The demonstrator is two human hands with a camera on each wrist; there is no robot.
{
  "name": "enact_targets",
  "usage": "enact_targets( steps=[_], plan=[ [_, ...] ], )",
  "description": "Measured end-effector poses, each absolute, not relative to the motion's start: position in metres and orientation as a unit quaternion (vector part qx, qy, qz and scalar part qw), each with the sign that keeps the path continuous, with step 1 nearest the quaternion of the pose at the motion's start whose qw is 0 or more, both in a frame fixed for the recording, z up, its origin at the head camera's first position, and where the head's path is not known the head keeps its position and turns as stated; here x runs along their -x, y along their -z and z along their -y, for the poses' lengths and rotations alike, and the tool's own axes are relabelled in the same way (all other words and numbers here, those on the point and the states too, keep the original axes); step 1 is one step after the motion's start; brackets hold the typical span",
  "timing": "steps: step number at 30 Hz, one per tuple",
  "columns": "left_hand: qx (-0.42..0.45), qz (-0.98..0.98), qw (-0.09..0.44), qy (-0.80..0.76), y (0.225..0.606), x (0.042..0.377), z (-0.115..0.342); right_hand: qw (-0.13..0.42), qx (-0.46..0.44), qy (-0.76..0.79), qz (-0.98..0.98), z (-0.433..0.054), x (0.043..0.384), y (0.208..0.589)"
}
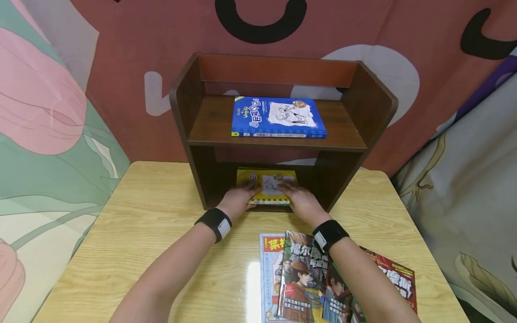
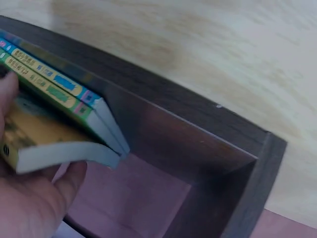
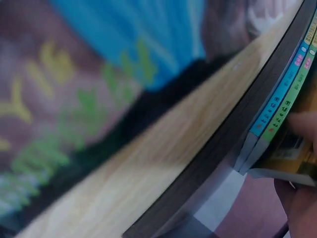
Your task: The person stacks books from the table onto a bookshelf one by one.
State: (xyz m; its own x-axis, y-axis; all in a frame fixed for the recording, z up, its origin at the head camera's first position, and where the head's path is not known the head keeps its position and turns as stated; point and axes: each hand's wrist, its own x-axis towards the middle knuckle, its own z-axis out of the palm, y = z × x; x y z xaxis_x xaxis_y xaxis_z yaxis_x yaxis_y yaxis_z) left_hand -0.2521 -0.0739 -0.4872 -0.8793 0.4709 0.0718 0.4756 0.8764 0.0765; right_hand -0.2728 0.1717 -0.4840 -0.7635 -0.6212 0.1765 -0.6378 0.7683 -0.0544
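Both hands grip a yellow book (image 1: 272,197) inside the lower compartment of a dark brown bookshelf (image 1: 278,143). My left hand (image 1: 236,198) has its left end, thumb on one face and fingers on the other. My right hand (image 1: 304,202) pinches the right end in the same way. In the left wrist view the yellow book's pages (image 2: 69,152) bow and tilt away from two stacked books with blue and green spines (image 2: 49,82). Those two lie flat on the shelf's bottom board; the same spines (image 3: 285,96) show in the right wrist view.
A blue book (image 1: 278,117) lies flat on the upper shelf. In front of the bookshelf, several overlapping comic-style books (image 1: 300,287) lie on the light wooden table (image 1: 161,251), partly beneath the right forearm. A patterned cloth (image 1: 161,40) hangs behind.
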Motion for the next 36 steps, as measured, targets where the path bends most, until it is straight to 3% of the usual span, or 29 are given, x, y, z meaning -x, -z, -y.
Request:
enact_targets(
  steps=[8, 19, 29, 36],
  plan=[
    [0.282, 0.951, 0.022, 0.124, 0.501, 0.251, 0.083, -0.006, -0.334, -0.099, 0.937, -0.183, 0.271, 0.488],
    [0.224, 0.957, 0.032, 0.182, 0.506, 0.244, 0.093, -0.038, -0.316, -0.144, 0.937, -0.187, 0.264, 0.487],
    [0.214, 0.960, 0.011, 0.182, 0.505, 0.248, 0.091, -0.043, -0.303, -0.143, 0.941, -0.184, 0.273, 0.487],
    [0.171, 0.963, -0.009, 0.208, 0.504, 0.247, 0.091, -0.081, -0.253, -0.166, 0.950, -0.179, 0.276, 0.487]
  ],
)
